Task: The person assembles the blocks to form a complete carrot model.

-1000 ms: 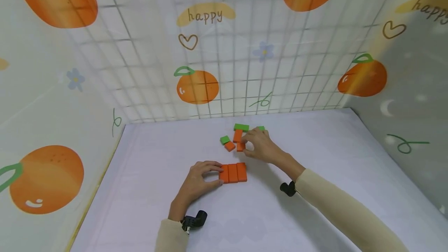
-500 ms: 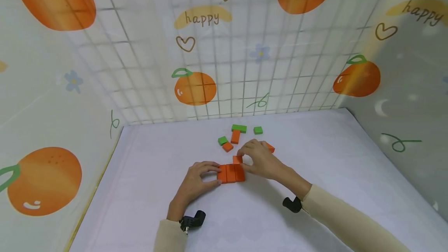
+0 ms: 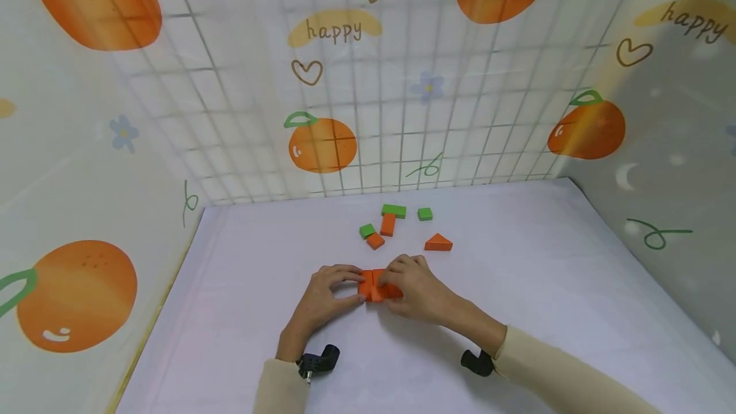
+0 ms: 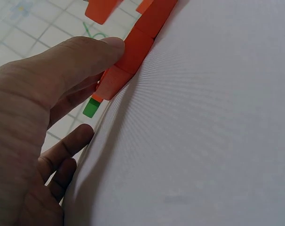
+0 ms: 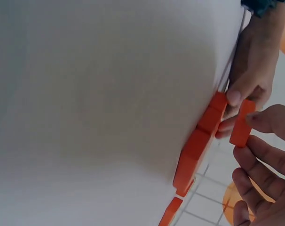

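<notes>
Three orange blocks stand side by side in a row on the white table. My left hand grips the row's left end, thumb at the near side and fingers at the far side. My right hand is over the right part of the row and covers some of it. Between its thumb and fingers it pinches a small orange block, which the right wrist view shows raised apart from the row. In the left wrist view, the left thumb presses against an orange block of the row.
Behind the row lie an orange triangular block, a long green block, an orange rectangular block, a small orange block and two small green blocks. A patterned cloth backs the table.
My right hand has brought the small orange block from the loose blocks toward me, over the row. The triangular block behind is now uncovered. The left hand has stayed in place.
</notes>
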The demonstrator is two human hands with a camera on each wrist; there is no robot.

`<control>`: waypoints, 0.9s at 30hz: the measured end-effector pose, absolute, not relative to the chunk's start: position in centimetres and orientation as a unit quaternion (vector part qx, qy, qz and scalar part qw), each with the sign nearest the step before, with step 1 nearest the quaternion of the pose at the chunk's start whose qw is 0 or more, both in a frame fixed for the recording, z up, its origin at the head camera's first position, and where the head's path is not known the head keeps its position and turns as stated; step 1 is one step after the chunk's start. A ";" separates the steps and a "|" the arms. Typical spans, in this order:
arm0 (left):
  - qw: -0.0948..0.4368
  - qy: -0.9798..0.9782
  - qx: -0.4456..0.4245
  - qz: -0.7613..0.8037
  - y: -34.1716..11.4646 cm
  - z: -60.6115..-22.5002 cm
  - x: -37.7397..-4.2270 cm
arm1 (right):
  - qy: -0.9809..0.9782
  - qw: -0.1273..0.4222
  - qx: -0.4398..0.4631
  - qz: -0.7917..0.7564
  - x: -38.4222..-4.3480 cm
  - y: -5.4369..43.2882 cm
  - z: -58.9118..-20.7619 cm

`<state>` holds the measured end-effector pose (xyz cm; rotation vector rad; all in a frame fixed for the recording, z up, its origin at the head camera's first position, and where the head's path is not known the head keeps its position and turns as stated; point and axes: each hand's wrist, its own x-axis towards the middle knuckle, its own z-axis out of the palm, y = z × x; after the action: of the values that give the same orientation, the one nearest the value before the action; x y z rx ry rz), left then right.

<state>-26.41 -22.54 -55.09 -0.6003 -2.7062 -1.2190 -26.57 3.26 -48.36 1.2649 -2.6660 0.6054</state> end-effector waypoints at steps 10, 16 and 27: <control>0.065 -0.893 -0.205 -0.394 -22.5 -55.3 -26.7 | -0.876 0.069 0.447 0.167 -26.1 2.7 -49.1; 0.073 -0.890 -0.211 -0.398 -22.4 -55.2 -26.6 | -0.880 0.063 0.451 0.138 -26.1 2.4 -49.7; 0.074 -0.893 -0.207 -0.393 -22.4 -55.1 -26.5 | -0.875 0.077 0.453 0.151 -26.5 2.5 -49.2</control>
<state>-26.47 -22.44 -55.13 -0.6224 -2.6801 -1.1799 -26.47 2.55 -49.25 1.3559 -2.6229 0.4518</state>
